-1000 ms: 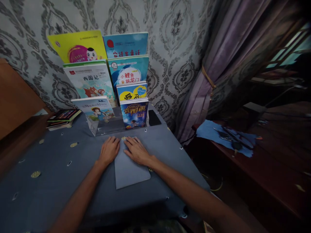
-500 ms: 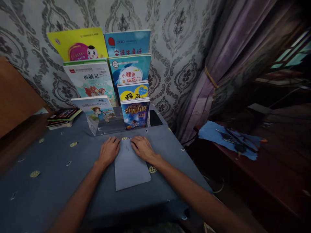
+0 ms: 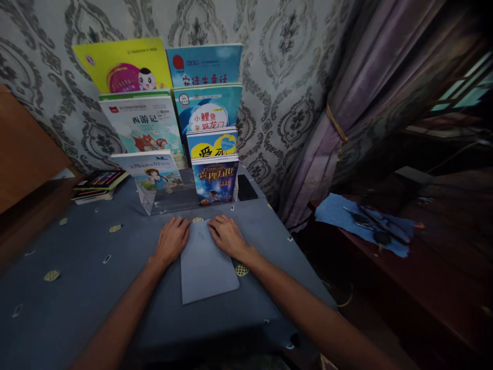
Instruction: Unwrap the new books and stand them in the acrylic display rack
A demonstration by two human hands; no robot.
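Note:
A thin grey-blue notebook (image 3: 208,270) lies closed on the cloth-covered table, tilted slightly. My left hand (image 3: 173,237) rests palm down against its upper left edge, the fingers loosely bent on the cloth. On the upper right corner lies my right hand (image 3: 227,235), fingers also relaxed and partly over the cover. Neither hand lifts the notebook. Just beyond them a clear acrylic stand (image 3: 173,201) carries several upright picture books, among them a dark blue book (image 3: 215,182) and a white-topped book with a child in a hat (image 3: 154,172).
Behind the stand rises a patterned wall (image 3: 269,67). A black phone (image 3: 246,187) lies right of the stand, and a small stack of books (image 3: 98,185) sits at the left. Off to the right, tools rest on a blue cloth (image 3: 335,210) upon a dark red surface (image 3: 416,293).
The view has shifted very slightly. Both hands stay in the same place at the notebook, which has not moved on the table.

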